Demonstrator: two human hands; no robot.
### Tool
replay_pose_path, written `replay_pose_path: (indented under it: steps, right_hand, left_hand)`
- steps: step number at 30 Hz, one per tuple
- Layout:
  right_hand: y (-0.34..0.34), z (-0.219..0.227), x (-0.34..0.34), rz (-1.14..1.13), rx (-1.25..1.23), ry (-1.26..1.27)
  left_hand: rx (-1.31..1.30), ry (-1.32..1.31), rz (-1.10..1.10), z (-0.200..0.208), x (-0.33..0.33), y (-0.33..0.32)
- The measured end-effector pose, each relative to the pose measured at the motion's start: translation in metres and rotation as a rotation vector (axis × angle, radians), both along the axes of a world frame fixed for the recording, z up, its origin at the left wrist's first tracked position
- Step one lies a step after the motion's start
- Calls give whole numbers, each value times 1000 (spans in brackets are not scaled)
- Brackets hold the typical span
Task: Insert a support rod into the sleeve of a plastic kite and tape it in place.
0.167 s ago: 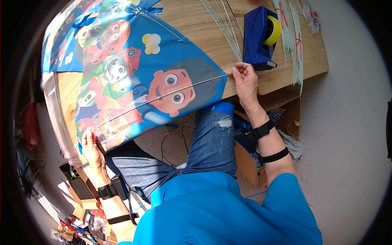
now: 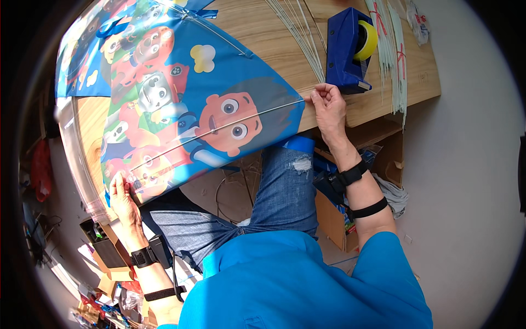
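A blue kite (image 2: 192,60) printed with cartoon figures lies over the table, its near edge overhanging above my lap. Across its near part runs a thin pale rod (image 2: 200,136), slanting from lower left up to the right corner. At that corner my right hand (image 2: 330,112) is closed in a pinch on the rod's end; the fingertips partly hide it. My left hand (image 2: 125,202) grips the kite's near left edge, close to the rod's other end, with thumb and fingers pressed together. Another thin rod (image 2: 211,32) crosses the kite farther back.
Just beyond my right hand stands a blue tape dispenser (image 2: 339,52) with a yellow tape roll (image 2: 368,41). Bundles of pale sticks (image 2: 402,71) with red ties lie at the table's right edge, and loose sticks (image 2: 301,38) left of the dispenser. Cardboard boxes (image 2: 331,222) sit below.
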State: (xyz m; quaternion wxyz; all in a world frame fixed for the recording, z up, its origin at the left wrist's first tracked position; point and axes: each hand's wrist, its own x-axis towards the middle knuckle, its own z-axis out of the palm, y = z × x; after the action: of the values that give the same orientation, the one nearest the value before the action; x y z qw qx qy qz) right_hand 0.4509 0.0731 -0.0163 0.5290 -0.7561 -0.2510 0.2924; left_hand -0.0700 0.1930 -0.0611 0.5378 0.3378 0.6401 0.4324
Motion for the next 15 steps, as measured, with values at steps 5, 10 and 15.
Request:
replay_pose_path:
  steps: [5,10,15]
  right_hand:
    - [1,2,-1,8,-11,-1]
    - [-1,2,0,11,-13,-6]
    - [0,1,-1,12,-19,-3]
  left_hand:
    - [0,-12,4,-6,-8,0]
    - [-12,-2,-40,-6,-9,0]
    - [2,-5,-49,-8,-11,0]
